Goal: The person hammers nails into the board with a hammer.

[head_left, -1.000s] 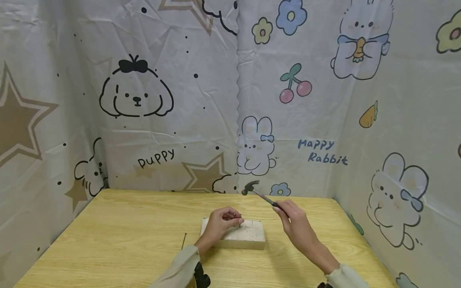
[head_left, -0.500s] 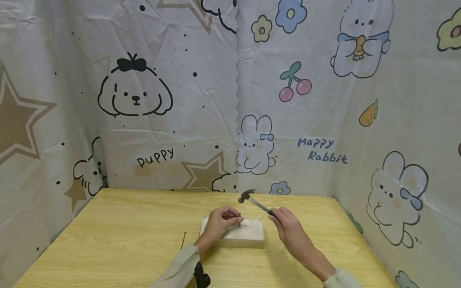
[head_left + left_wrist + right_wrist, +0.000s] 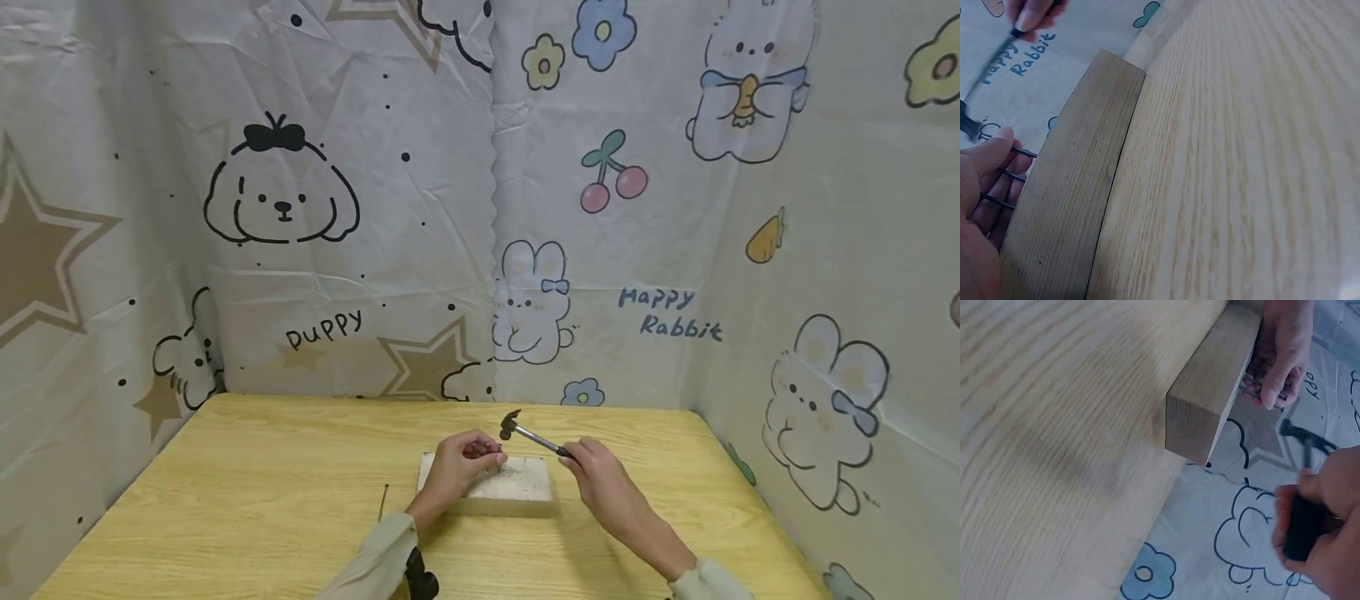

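Note:
A wooden block (image 3: 510, 505) lies on the table, with my left hand (image 3: 454, 468) at its upper face. Between the thumb and fingers of that hand a nail (image 3: 1024, 152) stands against the block in the left wrist view, and two more nails show beside it. My right hand (image 3: 611, 487) grips a claw hammer (image 3: 538, 438) by its black handle (image 3: 1302, 526). The hammer's dark head (image 3: 509, 426) hangs close above the left fingertips, apart from the nail. Fingers hide part of the pinched nail.
A loose long nail (image 3: 385, 498) lies on the yellow wood-grain table (image 3: 285, 475), left of the block and near the left sleeve (image 3: 375, 554). Printed cloth walls (image 3: 420, 275) enclose the table at the back and sides.
The hammer has come down and slightly left, its head lower over the left hand. My right hand has moved left and a little down with it. The left hand stays in place.

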